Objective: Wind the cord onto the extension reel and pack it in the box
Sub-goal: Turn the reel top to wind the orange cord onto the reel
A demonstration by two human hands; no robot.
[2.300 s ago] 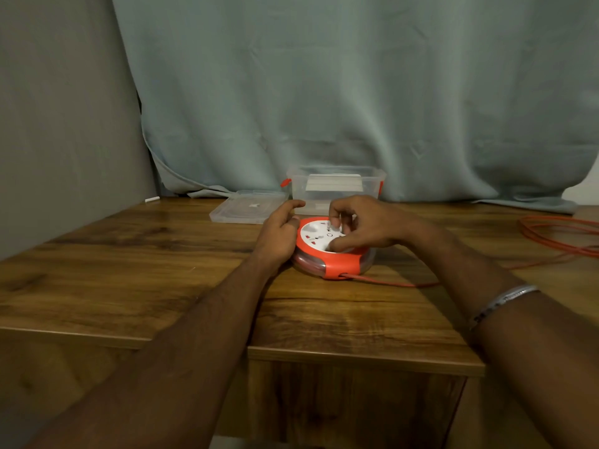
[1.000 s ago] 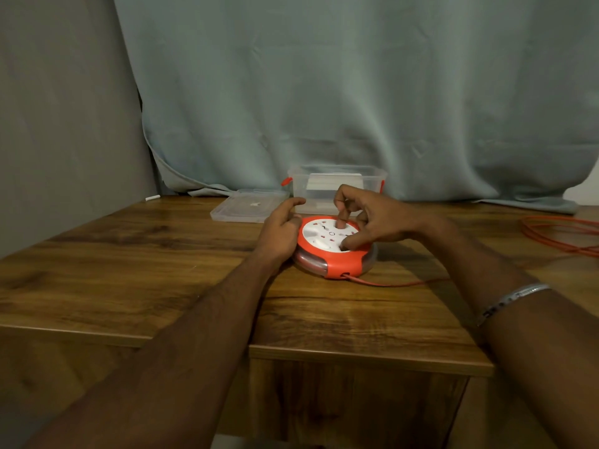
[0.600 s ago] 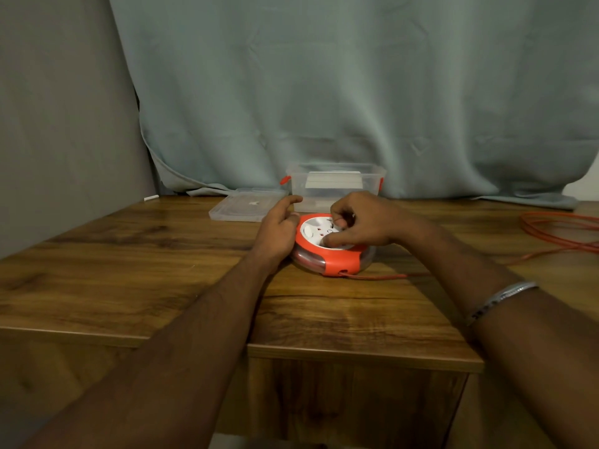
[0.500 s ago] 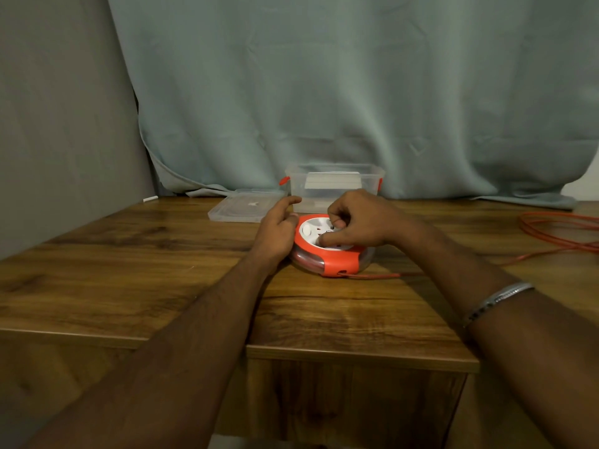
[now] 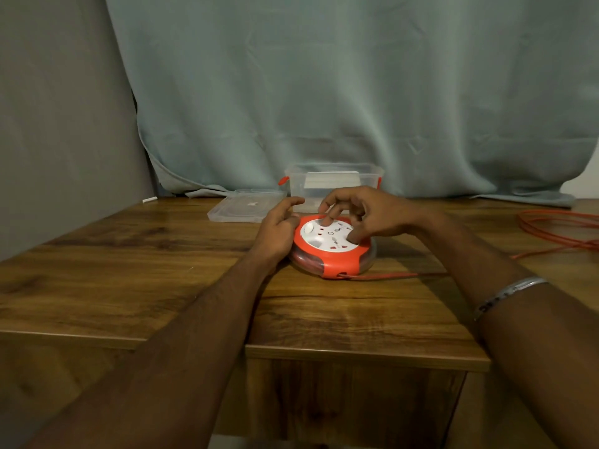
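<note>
A round orange extension reel (image 5: 330,257) with a white socket face lies flat on the wooden table (image 5: 162,270). My left hand (image 5: 278,228) cups its left rim and steadies it. My right hand (image 5: 363,212) rests on the white top, with fingertips pressed on the face. The orange cord (image 5: 389,275) leaves the reel's front, runs right, and ends in loose loops (image 5: 560,231) at the table's right edge. A clear plastic box (image 5: 334,183) with orange clips stands open just behind the reel.
The box's clear lid (image 5: 246,209) lies flat to the left of the box. A grey-green curtain (image 5: 324,92) hangs behind the table, and a grey wall is at the left. The table's front edge has a step near the middle.
My right hand has kept turning the reel's white top, its fingers shifting around the face. The cord stretch on the table has been pulled in towards the reel. My left hand has stayed on the rim.
</note>
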